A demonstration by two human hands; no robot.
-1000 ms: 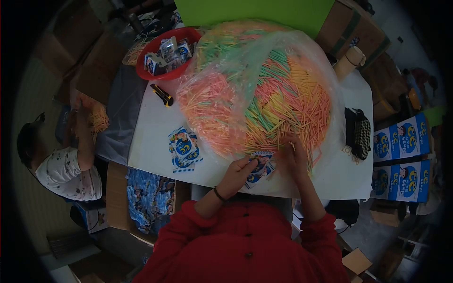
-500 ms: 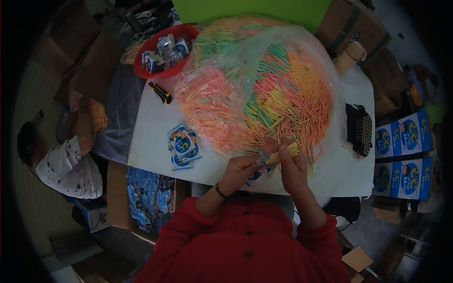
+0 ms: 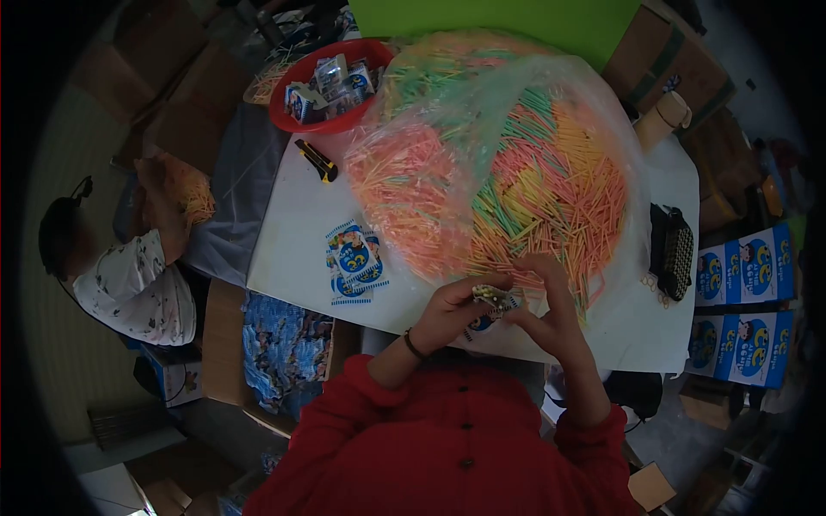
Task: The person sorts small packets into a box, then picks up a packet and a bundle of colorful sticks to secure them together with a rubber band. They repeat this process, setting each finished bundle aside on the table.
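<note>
My left hand [image 3: 446, 316] is closed on a small blue-and-white printed packet [image 3: 482, 322] near the table's front edge. The pale ends of a bundle of yellow sticks [image 3: 489, 293] show at the packet's mouth. Just to the right is my right hand [image 3: 551, 320], thumb and forefinger spread apart beside the packet, with nothing visible between them. Beyond both hands a large clear plastic bag [image 3: 482, 112] lies opened, heaped with thin pink, green, yellow and orange sticks [image 3: 551, 193].
Flat printed packets [image 3: 354, 262] lie on the white table [image 3: 288, 249] at left, below a yellow-black box cutter [image 3: 317, 161]. A red bowl [image 3: 297, 116] holds filled packets. A carton of packets [image 3: 288, 344], a person [image 3: 138, 284], a tan bottle [image 3: 661, 120] and printed boxes [image 3: 744, 267] surround the table.
The yellow sticks, formerly held in my right hand beside the packet, now sit in the packet in my left hand. My right fingers have spread. The whole view has shifted slightly.
</note>
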